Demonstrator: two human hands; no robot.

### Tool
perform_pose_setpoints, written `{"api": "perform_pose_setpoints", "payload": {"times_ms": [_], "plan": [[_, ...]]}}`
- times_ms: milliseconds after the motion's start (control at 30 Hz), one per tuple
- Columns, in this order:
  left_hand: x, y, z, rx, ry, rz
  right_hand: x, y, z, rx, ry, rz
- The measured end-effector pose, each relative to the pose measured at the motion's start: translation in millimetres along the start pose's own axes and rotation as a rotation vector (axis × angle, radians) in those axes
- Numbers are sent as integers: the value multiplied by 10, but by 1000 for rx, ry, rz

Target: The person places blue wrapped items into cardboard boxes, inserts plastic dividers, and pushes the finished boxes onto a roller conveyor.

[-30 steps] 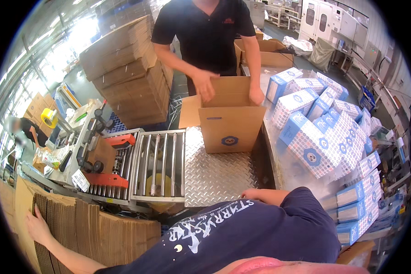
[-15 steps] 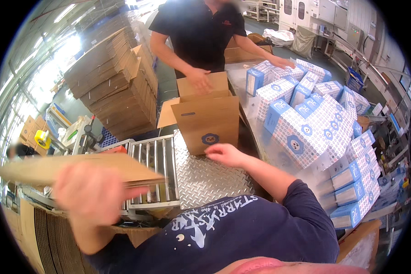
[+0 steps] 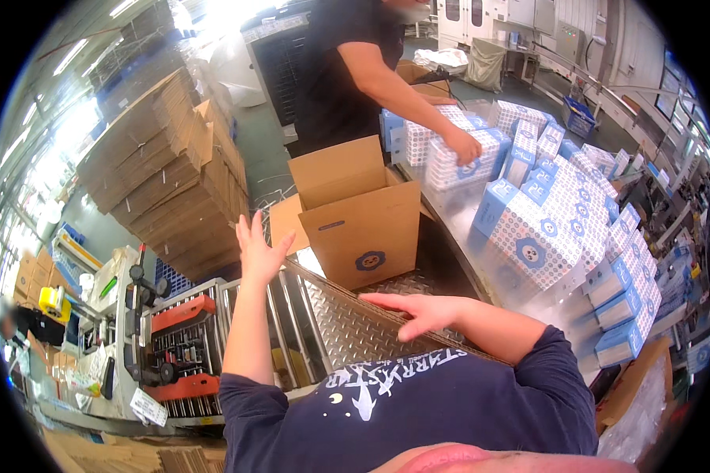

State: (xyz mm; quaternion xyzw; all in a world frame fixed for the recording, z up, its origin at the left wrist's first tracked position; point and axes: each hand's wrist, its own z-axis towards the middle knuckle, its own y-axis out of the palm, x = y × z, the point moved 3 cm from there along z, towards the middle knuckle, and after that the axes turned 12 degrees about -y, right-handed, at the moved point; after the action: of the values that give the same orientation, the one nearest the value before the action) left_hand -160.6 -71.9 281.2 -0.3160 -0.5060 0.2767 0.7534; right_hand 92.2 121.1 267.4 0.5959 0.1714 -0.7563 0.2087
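A folded-flat brown carton [image 3: 335, 291] stands on edge, seen almost edge-on, across the diamond-patterned steel plate [image 3: 323, 319] close to my body. My left hand [image 3: 260, 251] is raised with spread fingers by its far left end, holding nothing. Over its top edge lies my right hand [image 3: 422, 313], fingers stretched out and thumb apart; whether it presses on the cardboard I cannot tell. Just beyond stands an opened brown carton [image 3: 363, 232] with its flaps up, a blue badge printed on the front. Its inside is mostly hidden.
Across from me, a person's hand [image 3: 463, 148] rests on a white-and-blue pack [image 3: 450, 173]. Several such packs crowd the metal table [image 3: 481, 272] at right. Flat cartons form a tall stack [image 3: 162, 173] at left. A roller conveyor [image 3: 288, 331] and a red-railed machine [image 3: 183, 315] flank my left arm.
My left hand has brought the flat carton from the left to in front of me and opened. My right hand left the opened carton's base. The other person shifted right toward the packs.
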Motion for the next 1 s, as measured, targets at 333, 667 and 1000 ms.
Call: {"api": "perform_pose_setpoints", "payload": {"times_ms": [333,667,1000], "plan": [[-161,230,-51,-75,-30,-887,-222,-862,-201,456,131,-152],[203,343,-713,-841,414,265,486,-994,373,262,144,-1283],[699,-69,-1006,-1331,194,245,-159,-1569,429,-164,129,-919]]}}
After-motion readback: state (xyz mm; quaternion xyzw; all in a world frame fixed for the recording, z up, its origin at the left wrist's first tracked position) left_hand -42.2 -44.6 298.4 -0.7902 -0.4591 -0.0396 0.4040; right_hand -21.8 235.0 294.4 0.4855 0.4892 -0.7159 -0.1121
